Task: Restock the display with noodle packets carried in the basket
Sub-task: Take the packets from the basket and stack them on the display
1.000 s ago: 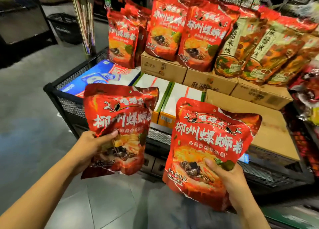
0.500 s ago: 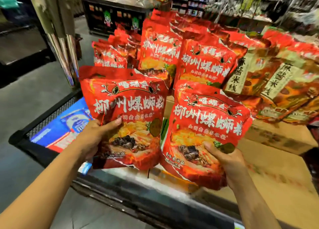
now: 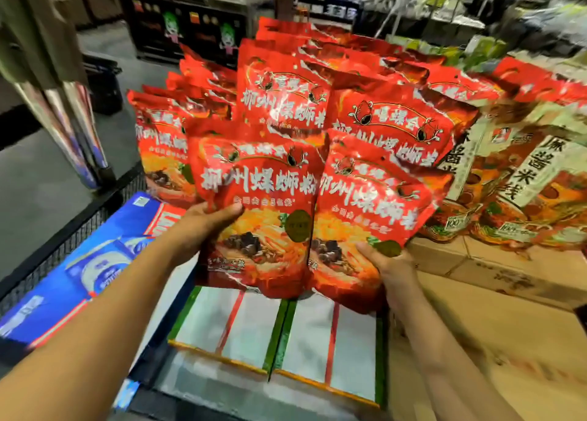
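While both arms are stretched forward, two red glossy plastic noodle packets are held up side by side in front of the display. The left-hand packet [image 3: 260, 198] is gripped at its lower left edge by the left hand [image 3: 203, 230], with the thumb laid across the front and the fingers hidden behind. The right-hand packet [image 3: 365, 217] is grasped at its lower right corner by the right hand [image 3: 394, 262], the thumb resting on the front beside a dark round seal. Both packets are held upright, and their inner edges meet or slightly overlap; which one cannot be told. White Chinese lettering and a printed bowl of noodles are seen on each.

Just behind them, matching red display packets [image 3: 286, 96] are stood leaning in rows, several deep. To the right of these, brown and red packets with white vertical labels [image 3: 533, 179] are propped on plain brown cardboard boxes [image 3: 476, 262]. Below the held packets, two flat white boxes with green edges and red stripes [image 3: 247, 325] are laid side by side. To the left, a blue printed carton [image 3: 95, 262] is lodged inside a black wire-mesh frame [image 3: 79, 223]. Grey floor is seen beyond the frame, and dark shelving at the back is blurred.
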Demonstrator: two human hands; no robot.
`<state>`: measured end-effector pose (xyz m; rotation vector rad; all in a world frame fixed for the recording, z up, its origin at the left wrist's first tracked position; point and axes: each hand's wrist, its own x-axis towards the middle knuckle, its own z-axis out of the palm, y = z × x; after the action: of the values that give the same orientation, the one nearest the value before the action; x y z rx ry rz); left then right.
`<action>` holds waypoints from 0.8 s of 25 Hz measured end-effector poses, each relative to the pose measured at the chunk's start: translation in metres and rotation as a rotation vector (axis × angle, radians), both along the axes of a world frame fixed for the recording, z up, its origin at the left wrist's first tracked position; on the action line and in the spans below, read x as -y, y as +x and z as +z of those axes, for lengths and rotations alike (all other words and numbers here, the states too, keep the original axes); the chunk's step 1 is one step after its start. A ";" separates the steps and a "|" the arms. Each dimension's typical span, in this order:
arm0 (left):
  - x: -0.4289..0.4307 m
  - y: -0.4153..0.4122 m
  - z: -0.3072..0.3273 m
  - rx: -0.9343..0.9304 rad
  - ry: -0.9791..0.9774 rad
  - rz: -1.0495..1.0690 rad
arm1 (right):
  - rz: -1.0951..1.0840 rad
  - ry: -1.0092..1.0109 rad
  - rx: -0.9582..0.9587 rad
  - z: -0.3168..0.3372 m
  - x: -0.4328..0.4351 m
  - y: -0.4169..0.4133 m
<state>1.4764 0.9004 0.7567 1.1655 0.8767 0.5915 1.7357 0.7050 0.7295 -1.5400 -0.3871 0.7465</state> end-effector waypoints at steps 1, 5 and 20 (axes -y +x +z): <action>-0.010 0.009 -0.013 -0.099 0.063 0.024 | 0.008 -0.044 0.047 -0.006 -0.007 -0.003; -0.031 0.026 -0.058 -0.235 0.114 0.090 | -0.048 -0.171 0.061 -0.021 -0.025 -0.003; -0.079 0.024 -0.063 -0.122 0.151 0.045 | -0.056 -0.070 -0.044 -0.011 -0.030 0.016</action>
<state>1.5004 0.9795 0.6939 1.3319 0.9772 0.6366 1.7516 0.7350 0.7181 -1.5906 -0.2869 0.7556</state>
